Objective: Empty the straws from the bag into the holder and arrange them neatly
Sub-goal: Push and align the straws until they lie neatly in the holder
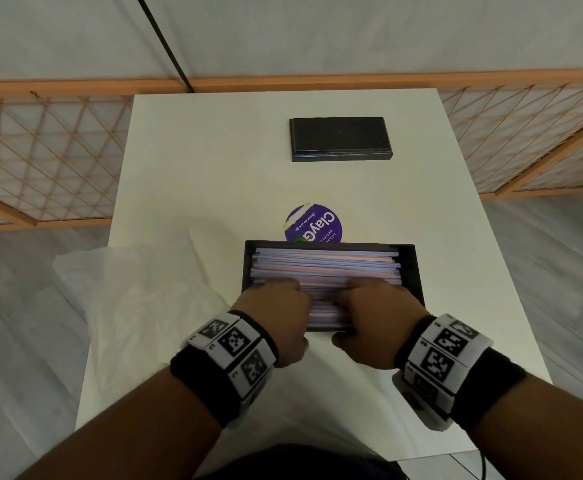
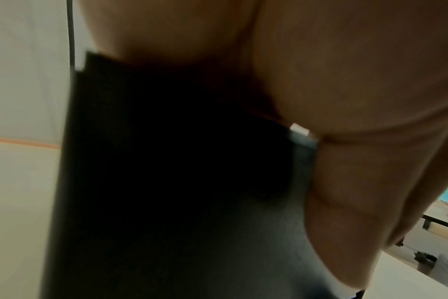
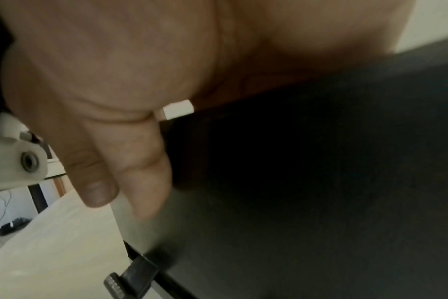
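Note:
A black rectangular holder (image 1: 412,271) stands on the white table (image 1: 214,168), filled with pink, white and blue straws (image 1: 324,265) lying lengthwise. My left hand (image 1: 276,306) and right hand (image 1: 376,306) sit side by side at its near wall. On both hands the fingers curl over the rim onto the straws and the thumbs press the outside of the wall. The left wrist view has my left hand (image 2: 345,81) over the dark holder wall (image 2: 166,182). Seen from the right wrist, my right hand (image 3: 141,141) is against the same holder wall (image 3: 307,182). The fingertips are hidden.
A crumpled, see-through bag (image 1: 137,289) lies flat to the left of the holder, partly over the table edge. A round purple lid (image 1: 317,223) lies just behind the holder. A black rectangular cover (image 1: 340,138) rests at the far middle of the table.

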### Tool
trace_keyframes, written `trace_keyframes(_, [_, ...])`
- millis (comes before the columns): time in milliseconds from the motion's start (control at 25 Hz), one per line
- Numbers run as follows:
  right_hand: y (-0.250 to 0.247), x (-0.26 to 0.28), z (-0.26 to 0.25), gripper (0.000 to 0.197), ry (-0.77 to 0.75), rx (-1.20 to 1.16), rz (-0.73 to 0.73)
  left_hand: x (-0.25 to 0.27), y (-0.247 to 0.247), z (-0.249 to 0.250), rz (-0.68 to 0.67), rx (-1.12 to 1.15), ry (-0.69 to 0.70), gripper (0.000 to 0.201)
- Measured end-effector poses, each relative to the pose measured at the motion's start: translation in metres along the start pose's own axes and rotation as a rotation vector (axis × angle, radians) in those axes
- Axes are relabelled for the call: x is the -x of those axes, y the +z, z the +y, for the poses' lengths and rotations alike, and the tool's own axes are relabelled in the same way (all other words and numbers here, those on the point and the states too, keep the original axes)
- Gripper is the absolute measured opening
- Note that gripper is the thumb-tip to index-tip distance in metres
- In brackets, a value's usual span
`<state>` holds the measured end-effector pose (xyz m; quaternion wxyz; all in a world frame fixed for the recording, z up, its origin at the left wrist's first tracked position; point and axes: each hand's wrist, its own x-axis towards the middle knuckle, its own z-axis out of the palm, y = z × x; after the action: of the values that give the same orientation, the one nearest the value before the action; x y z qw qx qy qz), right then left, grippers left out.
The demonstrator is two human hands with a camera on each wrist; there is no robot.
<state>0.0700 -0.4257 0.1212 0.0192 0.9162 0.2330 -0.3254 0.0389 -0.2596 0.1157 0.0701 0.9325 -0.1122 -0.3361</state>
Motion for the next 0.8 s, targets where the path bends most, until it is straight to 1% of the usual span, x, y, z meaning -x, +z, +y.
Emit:
trace_keyframes(120, [0.0028, -0.0038, -0.0011, 0.040, 0.025, 0.030, -0.019, -0.0040, 0.0019, 0.0024, -0.018, -0.007, -0.024, 0.051])
trace_keyframes(360, [0.0055, -0.0061, 0.0018, 0.044, 0.051, 0.012, -0.031, -0.0066, 0.0012, 0.0026, -0.020, -0.020, -0.051, 0.053])
trace_keyframes(640, [0.0049, -0.0054, 0.0011, 0.041, 0.066, -0.007, -0.035, -0.0060, -0.0002, 0.0034, -0.032, 0.002, -0.058, 0.059])
trace_keyframes(800, [0.0061, -0.0054, 0.0005, 0.042, 0.070, -0.012, -0.027, 0.0000, -0.0041, 0.0055, -0.027, 0.030, -0.048, 0.056])
